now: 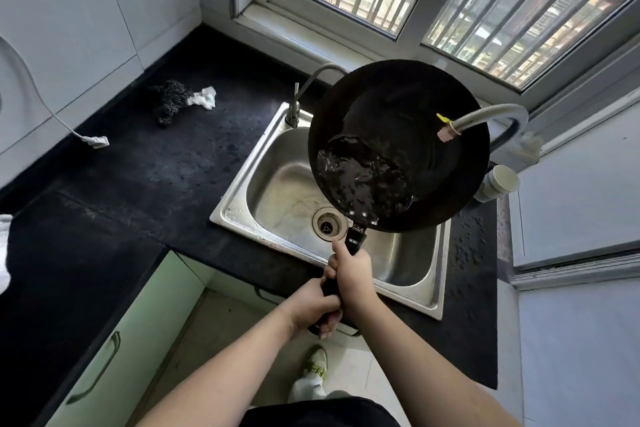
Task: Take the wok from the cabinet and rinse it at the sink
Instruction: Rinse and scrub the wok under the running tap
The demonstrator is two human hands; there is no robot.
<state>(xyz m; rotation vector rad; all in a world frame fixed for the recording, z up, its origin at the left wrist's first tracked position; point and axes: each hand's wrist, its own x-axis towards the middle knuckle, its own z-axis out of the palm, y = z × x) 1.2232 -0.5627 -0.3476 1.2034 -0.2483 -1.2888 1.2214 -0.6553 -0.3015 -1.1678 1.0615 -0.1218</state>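
Note:
A black wok (408,114) hangs over the steel sink (263,184), tilted toward me, with water pooled at its lower near side. Both hands hold its black handle (356,238). My right hand (349,276) grips the handle closer to the pan, thumb pointing up along it. My left hand (317,305) grips the handle's end just behind. A grey faucet hose (485,118) with a pink tip and yellow tag reaches over the wok's right side. No water stream is visible from it.
A thin curved tap (304,90) stands at the sink's back left. A dark scrubber and white cloth (180,99) lie on the black counter (138,184). A white cup (498,184) stands right of the sink. Green cabinet doors (114,350) sit below the counter.

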